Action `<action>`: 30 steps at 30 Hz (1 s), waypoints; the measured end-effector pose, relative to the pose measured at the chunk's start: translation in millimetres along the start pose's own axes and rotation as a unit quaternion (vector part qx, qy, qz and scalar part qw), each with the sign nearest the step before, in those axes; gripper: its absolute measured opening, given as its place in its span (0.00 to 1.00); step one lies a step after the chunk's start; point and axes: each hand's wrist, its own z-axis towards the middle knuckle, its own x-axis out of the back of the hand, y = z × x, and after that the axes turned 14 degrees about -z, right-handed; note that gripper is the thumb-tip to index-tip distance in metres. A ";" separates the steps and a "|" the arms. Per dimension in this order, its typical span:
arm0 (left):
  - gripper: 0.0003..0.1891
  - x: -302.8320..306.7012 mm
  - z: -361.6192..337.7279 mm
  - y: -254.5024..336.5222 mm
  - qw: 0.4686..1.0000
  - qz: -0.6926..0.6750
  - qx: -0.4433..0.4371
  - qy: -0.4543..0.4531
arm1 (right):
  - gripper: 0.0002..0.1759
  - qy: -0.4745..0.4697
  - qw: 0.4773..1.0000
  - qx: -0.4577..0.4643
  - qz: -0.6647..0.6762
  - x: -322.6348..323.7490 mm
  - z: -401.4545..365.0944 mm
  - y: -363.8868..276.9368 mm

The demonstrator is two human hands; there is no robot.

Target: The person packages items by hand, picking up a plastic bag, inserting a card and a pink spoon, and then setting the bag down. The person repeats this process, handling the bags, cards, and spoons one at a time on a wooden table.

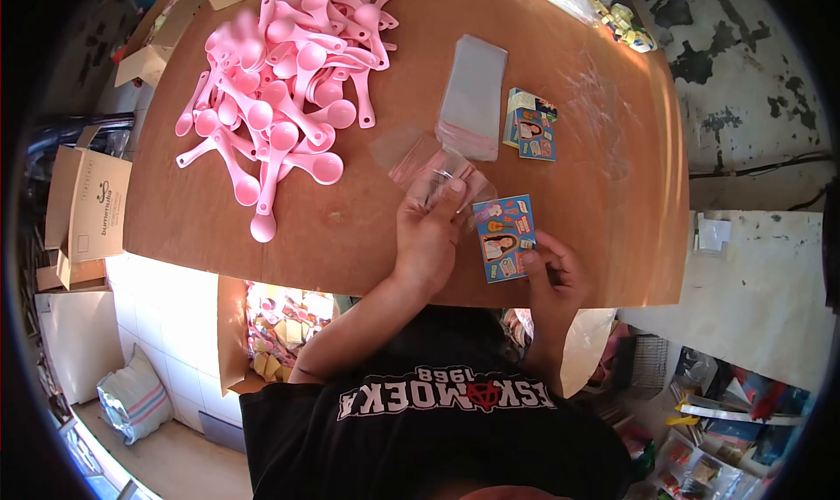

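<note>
My left hand (429, 233) is closed on several clear plastic bags (437, 169), fanned out above the wooden table (350, 229). To its right, my right hand (556, 268) pinches the edge of a blue printed card (505, 237) between thumb and fingers. The card's left edge is close to the bags. Beyond my hands lies a stack of clear bags (472, 89), with a small pile of similar printed cards (530, 131) beside it. A large heap of pink measuring spoons (280, 93) covers the table's far left part.
Clear plastic wrap (604, 106) lies on the right of the table, and packets (626, 27) sit at its far right corner. Cardboard boxes (92, 202) stand off the left side. An open box of pink and yellow items (289, 325) is below the near edge.
</note>
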 end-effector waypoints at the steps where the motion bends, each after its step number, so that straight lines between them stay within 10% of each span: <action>1: 0.20 -0.9 -0.3 -2.7 1.000 0.004 0.005 -0.001 | 0.15 -0.004 1.000 -0.002 -0.001 -1.8 0.8 1.3; 12: 0.14 -11.0 -17.6 -23.9 0.995 0.079 0.038 -0.040 | 0.15 -0.043 0.997 -0.013 -0.059 -10.4 12.2 3.8; 17: 0.15 -12.7 -12.2 -10.4 0.998 0.023 0.040 -0.041 | 0.17 -0.114 0.967 0.002 0.229 -13.0 13.9 5.9; 21: 0.15 -16.0 -20.0 -4.7 0.996 0.039 0.077 -0.034 | 0.18 -0.120 0.973 -0.004 0.196 -17.1 9.1 13.1; 30: 0.16 -9.4 -39.8 -23.0 0.983 0.132 0.113 -0.063 | 0.16 0.100 0.988 0.092 0.075 -40.5 12.2 13.0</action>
